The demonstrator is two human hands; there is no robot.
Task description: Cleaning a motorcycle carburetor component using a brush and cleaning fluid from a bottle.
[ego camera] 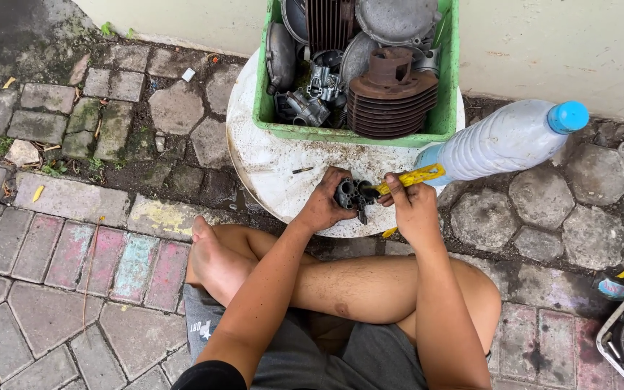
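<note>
Grime still coats the small black metal carburettor body [352,193], gripped in the left hand [324,206] over the round white tabletop [269,173]; the right hand [412,206], at 3 o'clock, pinches a yellow-handled brush [409,178] against it, cleaning seemingly unfinished.

Single head-worn view, looking steeply down from close above the seated person's crossed legs, facing forward over both hands, left hand [321,208] and right hand [414,209], to a green crate [448,108] just beyond them.
</note>
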